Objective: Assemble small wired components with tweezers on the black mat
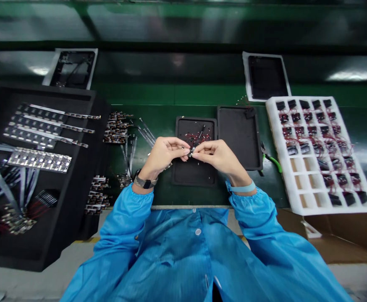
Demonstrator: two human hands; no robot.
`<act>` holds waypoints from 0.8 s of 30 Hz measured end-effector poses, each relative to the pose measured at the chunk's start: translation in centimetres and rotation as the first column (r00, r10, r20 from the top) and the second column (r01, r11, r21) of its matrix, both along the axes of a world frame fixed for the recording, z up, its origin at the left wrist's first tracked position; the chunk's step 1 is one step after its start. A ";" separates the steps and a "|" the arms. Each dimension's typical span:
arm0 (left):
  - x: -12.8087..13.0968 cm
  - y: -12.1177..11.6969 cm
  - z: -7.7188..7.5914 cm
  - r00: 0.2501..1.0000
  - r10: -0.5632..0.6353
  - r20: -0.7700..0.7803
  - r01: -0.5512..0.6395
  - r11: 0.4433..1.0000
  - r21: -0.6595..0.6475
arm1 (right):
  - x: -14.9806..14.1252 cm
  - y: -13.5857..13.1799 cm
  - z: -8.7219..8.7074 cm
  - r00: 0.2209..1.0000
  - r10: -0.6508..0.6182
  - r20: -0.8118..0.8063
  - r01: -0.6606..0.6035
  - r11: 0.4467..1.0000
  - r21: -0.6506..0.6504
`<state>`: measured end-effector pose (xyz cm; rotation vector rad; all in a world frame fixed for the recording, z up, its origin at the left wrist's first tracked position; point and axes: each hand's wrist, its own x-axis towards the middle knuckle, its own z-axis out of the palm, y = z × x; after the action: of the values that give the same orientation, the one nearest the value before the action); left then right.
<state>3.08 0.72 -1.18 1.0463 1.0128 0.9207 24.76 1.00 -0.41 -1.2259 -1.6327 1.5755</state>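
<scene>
Both my hands meet over a shallow black tray (pixel 194 178) and pinch a small circuit board (pixel 190 152) between the fingertips. My left hand (pixel 167 155) is closed on its left side, and my right hand (pixel 216 156) grips the right side with thumb and forefinger. The fingers cover much of the board, so its details are hard to make out. Thin red wires (pixel 199 136) and a dark slim tool or part (pixel 202 131) lie in the tray just beyond my fingertips. Part of a strip shows below my left palm.
A second black tray (pixel 238 138) adjoins on the right, then green-handled cutters (pixel 271 159) and a white foam tray (pixel 292 199) of wired black parts. At left, a large black bin (pixel 45 251) holds boards with ribbon cables; stacked boards (pixel 117 128) stand beside it. Two framed panels (pixel 268 77) lie behind.
</scene>
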 end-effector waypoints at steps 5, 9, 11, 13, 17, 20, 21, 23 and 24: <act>-0.2 0.1 -0.3 0.998 -0.028 0.058 0.031 0.999 -0.042 | -0.1 -0.3 0.2 0.999 -0.010 -0.043 0.008 0.999 -0.034; -0.2 0.1 -0.3 0.996 -0.042 0.081 0.047 0.998 -0.052 | -0.1 -0.3 0.3 0.997 -0.012 -0.071 0.009 0.999 -0.046; -0.2 0.0 -0.3 0.995 -0.045 0.086 0.049 0.998 -0.051 | -0.1 -0.3 0.2 0.997 -0.011 -0.077 0.007 0.999 -0.051; -0.2 0.0 -0.4 0.996 -0.046 0.077 0.050 0.998 -0.047 | 0.0 -0.3 0.1 0.997 -0.012 -0.077 0.007 0.998 -0.056; -0.2 0.0 -0.4 0.997 -0.044 0.064 0.048 0.998 -0.048 | 0.0 -0.3 0.0 0.997 -0.012 -0.070 0.008 0.998 -0.056; -0.1 -0.1 -0.3 0.997 -0.041 0.066 0.044 0.997 -0.057 | 0.0 -0.3 0.0 0.997 -0.010 -0.073 0.007 0.999 -0.051; -0.1 -0.1 -0.3 0.997 -0.041 0.066 0.044 0.997 -0.057 | 0.1 -0.3 0.0 0.997 -0.008 -0.074 0.004 0.999 -0.050; -0.1 -0.1 -0.3 0.997 -0.043 0.065 0.046 0.997 -0.054 | 0.1 -0.2 -0.1 0.997 -0.003 -0.074 0.000 0.999 -0.048; -0.1 -0.1 -0.3 0.997 -0.043 0.064 0.047 0.998 -0.051 | 0.2 -0.2 -0.1 0.997 0.000 -0.074 -0.003 0.999 -0.049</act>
<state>3.00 0.59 -1.53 0.9868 0.9527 0.8805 24.92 0.77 -0.56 -1.1771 -1.5580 1.6507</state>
